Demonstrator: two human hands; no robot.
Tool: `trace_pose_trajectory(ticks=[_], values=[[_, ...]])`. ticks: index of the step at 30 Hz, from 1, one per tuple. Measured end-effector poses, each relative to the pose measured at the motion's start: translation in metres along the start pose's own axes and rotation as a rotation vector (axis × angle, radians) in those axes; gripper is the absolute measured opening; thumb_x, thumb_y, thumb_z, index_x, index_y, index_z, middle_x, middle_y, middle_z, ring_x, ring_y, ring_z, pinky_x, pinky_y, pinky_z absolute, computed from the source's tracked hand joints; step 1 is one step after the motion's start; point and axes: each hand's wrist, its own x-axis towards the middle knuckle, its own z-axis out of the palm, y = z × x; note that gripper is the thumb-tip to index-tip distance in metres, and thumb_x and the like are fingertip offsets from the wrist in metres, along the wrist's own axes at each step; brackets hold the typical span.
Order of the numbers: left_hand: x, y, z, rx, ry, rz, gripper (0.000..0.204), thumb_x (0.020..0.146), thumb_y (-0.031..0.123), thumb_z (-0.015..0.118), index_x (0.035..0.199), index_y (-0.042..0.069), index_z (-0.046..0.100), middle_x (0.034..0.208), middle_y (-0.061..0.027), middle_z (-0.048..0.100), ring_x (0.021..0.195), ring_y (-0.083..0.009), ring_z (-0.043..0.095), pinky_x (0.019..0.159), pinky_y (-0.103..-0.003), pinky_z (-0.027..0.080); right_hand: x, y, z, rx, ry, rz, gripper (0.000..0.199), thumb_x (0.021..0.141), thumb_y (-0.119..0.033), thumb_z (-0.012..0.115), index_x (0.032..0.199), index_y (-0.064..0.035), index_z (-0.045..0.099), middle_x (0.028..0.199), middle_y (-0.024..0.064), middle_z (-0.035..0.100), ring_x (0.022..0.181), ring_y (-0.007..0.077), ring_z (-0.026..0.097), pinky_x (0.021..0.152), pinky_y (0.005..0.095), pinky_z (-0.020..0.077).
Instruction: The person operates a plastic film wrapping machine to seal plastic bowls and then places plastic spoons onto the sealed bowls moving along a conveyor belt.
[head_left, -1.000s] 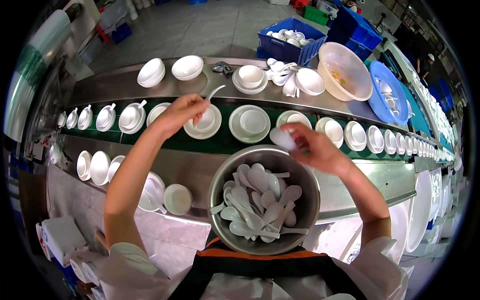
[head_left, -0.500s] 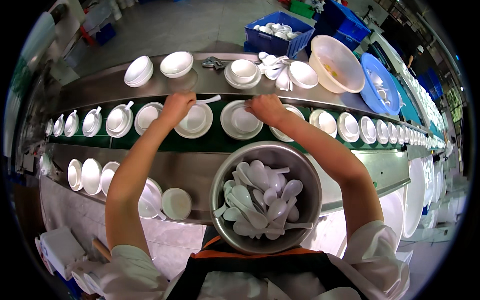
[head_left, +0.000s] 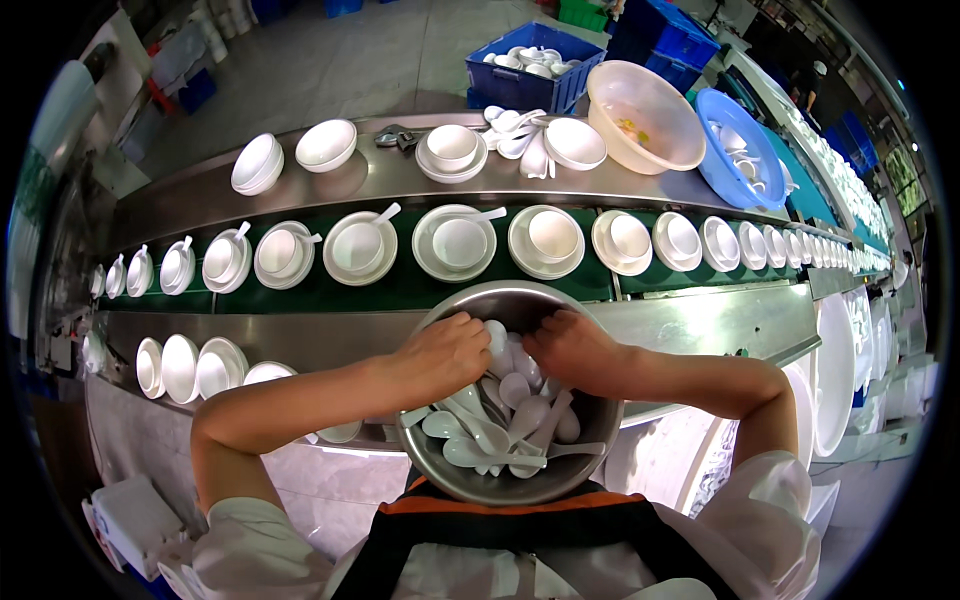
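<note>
A steel mixing bowl (head_left: 413,440) full of white soup spoons (head_left: 500,430) stands directly before me. My left hand (head_left: 450,350) reaches over its far left rim with fingers curled against the spoons; its fingertips are hidden. Opposite it, my right hand (head_left: 565,347) is closed at the far right rim, over a spoon's handle. Beyond the bowl, a green belt (head_left: 400,290) carries a row of place settings, each a small bowl on a plate. Spoons rest in the setting ahead (head_left: 460,243) and the one to its left (head_left: 358,248); the setting to the right (head_left: 552,235) has none.
Across the belt, a steel ledge (head_left: 200,195) holds bowls, loose spoons, an adjustable wrench (head_left: 395,137), a cream basin (head_left: 650,120) and a blue basin (head_left: 733,150). A blue crate (head_left: 520,88) stands behind. Stacked plates (head_left: 180,367) lie at the near left.
Both hands have drawn back from the belt into the steel bowl. The spoon from my left hand now lies in a setting, and another spoon rests in the setting where my right hand was.
</note>
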Motion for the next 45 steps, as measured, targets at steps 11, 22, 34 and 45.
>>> trace_pose_trajectory(ticks=[11,22,34,45], values=[[-0.001,-0.034,-0.062,-0.831,0.014,-0.325,0.013,0.072,0.01,0.054,0.075,0.008,0.041,0.076,-0.0042,0.051,0.06,-0.0133,0.048,0.057,-0.025,0.041,0.0,0.144,-0.032,0.739,0.615,0.606,0.011,0.074,0.002,0.059,0.081,-0.0039,0.064,0.076,0.0076,0.062,0.063,0.0144,0.058,0.06,0.0258,0.0468],[0.02,-0.071,0.027,-1.551,0.719,-0.956,0.02,0.085,0.018,0.049,0.096,0.001,0.051,0.073,-0.003,0.052,0.059,-0.0093,0.048,0.052,-0.023,0.04,0.0,0.176,0.043,0.875,0.423,0.545,0.011,0.073,0.003,0.058,0.078,-0.0047,0.064,0.076,0.0068,0.064,0.071,0.0161,0.061,0.066,0.0255,0.0475],[0.117,-0.022,0.042,-1.311,0.911,-0.854,0.014,0.083,0.007,0.052,0.095,0.001,0.049,0.081,-0.0061,0.06,0.075,-0.0092,0.052,0.069,-0.023,0.039,-0.094,0.063,-0.023,0.628,-0.239,0.142,0.035,0.07,-0.021,0.066,0.1,-0.0065,0.055,0.092,0.0095,0.06,0.081,0.0256,0.059,0.068,0.0354,0.0482],[0.227,-0.068,0.036,-0.745,0.832,-0.66,0.013,0.076,0.01,0.06,0.082,-0.002,0.061,0.071,-0.0069,0.061,0.062,-0.0101,0.055,0.057,-0.024,0.043,-0.205,0.063,-0.016,0.544,0.099,0.105,0.018,0.07,-0.013,0.062,0.085,-0.0037,0.058,0.086,0.007,0.06,0.076,0.0241,0.059,0.064,0.0341,0.0493]])
